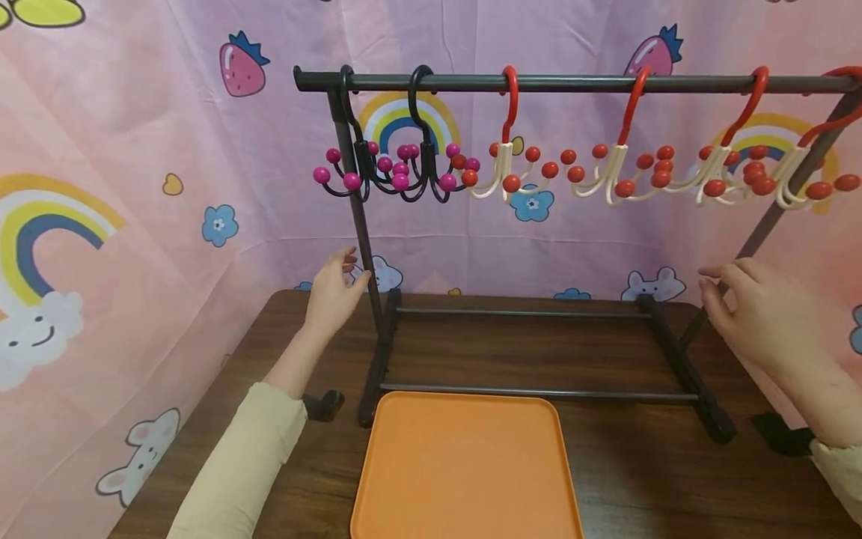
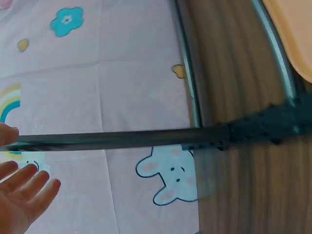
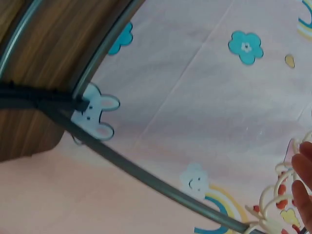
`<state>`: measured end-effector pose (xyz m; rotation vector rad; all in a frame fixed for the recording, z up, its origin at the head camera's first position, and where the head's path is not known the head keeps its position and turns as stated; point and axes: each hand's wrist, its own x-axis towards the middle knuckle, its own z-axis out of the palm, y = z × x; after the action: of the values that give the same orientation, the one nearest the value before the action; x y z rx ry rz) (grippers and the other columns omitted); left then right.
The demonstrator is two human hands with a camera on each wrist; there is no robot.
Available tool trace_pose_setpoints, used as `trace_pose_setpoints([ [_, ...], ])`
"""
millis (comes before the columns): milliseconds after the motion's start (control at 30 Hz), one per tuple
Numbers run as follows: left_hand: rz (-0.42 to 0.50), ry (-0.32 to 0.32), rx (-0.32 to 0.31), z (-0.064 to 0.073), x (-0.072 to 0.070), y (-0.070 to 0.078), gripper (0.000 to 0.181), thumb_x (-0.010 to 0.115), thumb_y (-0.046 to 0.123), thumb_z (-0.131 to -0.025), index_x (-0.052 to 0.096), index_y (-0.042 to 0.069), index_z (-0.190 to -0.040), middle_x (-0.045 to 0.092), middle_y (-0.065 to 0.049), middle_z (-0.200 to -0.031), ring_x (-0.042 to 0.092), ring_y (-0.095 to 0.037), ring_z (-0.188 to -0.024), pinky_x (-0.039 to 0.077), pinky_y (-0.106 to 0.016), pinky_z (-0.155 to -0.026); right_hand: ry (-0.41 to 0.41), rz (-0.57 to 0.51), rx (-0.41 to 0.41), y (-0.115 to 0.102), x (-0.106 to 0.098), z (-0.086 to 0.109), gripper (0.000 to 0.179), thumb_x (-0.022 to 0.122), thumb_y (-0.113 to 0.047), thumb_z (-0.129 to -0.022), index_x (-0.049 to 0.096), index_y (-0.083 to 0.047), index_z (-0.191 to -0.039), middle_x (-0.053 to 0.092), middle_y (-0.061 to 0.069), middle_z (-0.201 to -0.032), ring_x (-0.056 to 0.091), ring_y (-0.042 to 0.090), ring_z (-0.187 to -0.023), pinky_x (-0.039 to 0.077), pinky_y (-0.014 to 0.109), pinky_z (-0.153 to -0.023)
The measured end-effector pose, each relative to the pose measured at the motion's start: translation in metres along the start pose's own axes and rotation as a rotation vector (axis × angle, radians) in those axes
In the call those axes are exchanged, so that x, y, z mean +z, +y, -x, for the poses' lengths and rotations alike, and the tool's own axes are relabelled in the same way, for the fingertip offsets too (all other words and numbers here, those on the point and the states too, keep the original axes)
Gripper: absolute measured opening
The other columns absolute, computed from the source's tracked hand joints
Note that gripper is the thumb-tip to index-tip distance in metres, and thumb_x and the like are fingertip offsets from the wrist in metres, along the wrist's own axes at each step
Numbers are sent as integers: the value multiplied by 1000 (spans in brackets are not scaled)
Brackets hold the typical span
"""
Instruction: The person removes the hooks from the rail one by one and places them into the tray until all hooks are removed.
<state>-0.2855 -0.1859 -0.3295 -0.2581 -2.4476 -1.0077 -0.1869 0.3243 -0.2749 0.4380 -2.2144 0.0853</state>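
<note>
A dark metal rack (image 1: 566,84) stands on the table, with multi-prong hanging hooks along its top bar. Two are black hooks (image 1: 428,157) tipped with magenta balls. To their right hang several cream hooks (image 1: 616,168) with red tops and red balls. My left hand (image 1: 333,296) is beside the left post (image 1: 364,239), thumb and fingers spread apart. In the left wrist view the thumb overlaps that post and the fingers (image 2: 29,192) lie below it. At the right post (image 1: 768,217), my right hand (image 1: 768,318) is raised with fingers loosely bent, holding nothing.
An orange tray (image 1: 465,464) lies on the brown wooden table (image 1: 296,494), in front of the rack's lower rail (image 1: 539,392). Dark fittings (image 1: 326,405) sit by both forearms. Patterned cloth (image 1: 283,150) hangs behind and at the sides.
</note>
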Motion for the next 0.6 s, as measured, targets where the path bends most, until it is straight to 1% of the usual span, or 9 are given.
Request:
trace_pose_setpoints([
  [100, 35, 8, -11, -9, 2, 5, 52, 59, 20, -87, 40, 0, -132, 55, -18, -117, 58, -30, -104, 49, -40, -85, -61, -14, 109, 5, -7, -4, 21, 61, -6, -78, 61, 4, -97, 60, 23, -81, 54, 37, -62, 41, 47, -51],
  [167, 72, 16, -14, -13, 4, 8, 53, 59, 18, -87, 39, 1, -133, 55, -17, -117, 58, -28, -103, 50, -38, -84, -94, -39, 204, 8, -12, -8, 22, 57, -9, -83, 60, 6, -99, 59, 26, -87, 54, 41, -69, 41, 41, -51],
  [233, 107, 32, -13, -17, 5, 12, 51, 58, 15, -87, 39, 2, -133, 55, -17, -116, 59, -27, -101, 50, -37, -83, -103, -90, 301, 10, -17, -13, 25, 52, -13, -88, 59, 7, -103, 58, 27, -94, 54, 43, -79, 39, 26, -56],
  [333, 135, 52, -18, -21, 6, 14, 49, 55, 12, -88, 38, 2, -133, 55, -18, -115, 59, -27, -100, 50, -37, -84, -115, -145, 436, 14, -23, -22, 32, 46, -18, -92, 57, 7, -110, 55, 28, -104, 51, 44, -90, 26, 10, -58],
  [400, 126, 74, -11, -24, 8, 17, 47, 54, 10, -88, 39, 1, -132, 55, -18, -114, 59, -27, -99, 50, -37, -83, -93, -185, 498, 18, -26, -29, 35, 43, -20, -94, 55, 7, -114, 53, 26, -110, 52, 28, -93, 24, 7, -63],
  [433, 117, 81, -6, -25, 9, 18, 46, 54, 10, -88, 40, 2, -131, 55, -18, -113, 59, -28, -98, 51, -38, -82, -81, -198, 526, 21, -28, -32, 37, 42, -20, -94, 53, 7, -116, 54, 20, -109, 51, 17, -93, 25, 7, -66],
  [500, 91, 95, 12, -27, 12, 20, 43, 53, 9, -89, 41, 1, -129, 56, -18, -112, 59, -28, -97, 51, -38, -82, -34, -213, 577, 26, -31, -40, 38, 40, -21, -94, 52, 5, -118, 54, -2, -103, 42, -4, -88, 28, 9, -74],
  [533, 83, 99, 22, -28, 14, 20, 41, 53, 8, -89, 42, 1, -128, 56, -19, -111, 59, -29, -97, 51, -38, -81, 5, -209, 592, 30, -32, -44, 38, 39, -21, -94, 53, 5, -118, 51, -11, -98, 35, -11, -84, 27, 9, -78],
  [600, 73, 104, 36, -30, 18, 21, 39, 52, 8, -90, 42, 1, -126, 56, -19, -109, 59, -29, -96, 51, -38, -81, 47, -197, 638, 35, -36, -51, 37, 38, -21, -94, 52, 3, -120, 36, -27, -91, 24, -18, -80, 27, 12, -81],
])
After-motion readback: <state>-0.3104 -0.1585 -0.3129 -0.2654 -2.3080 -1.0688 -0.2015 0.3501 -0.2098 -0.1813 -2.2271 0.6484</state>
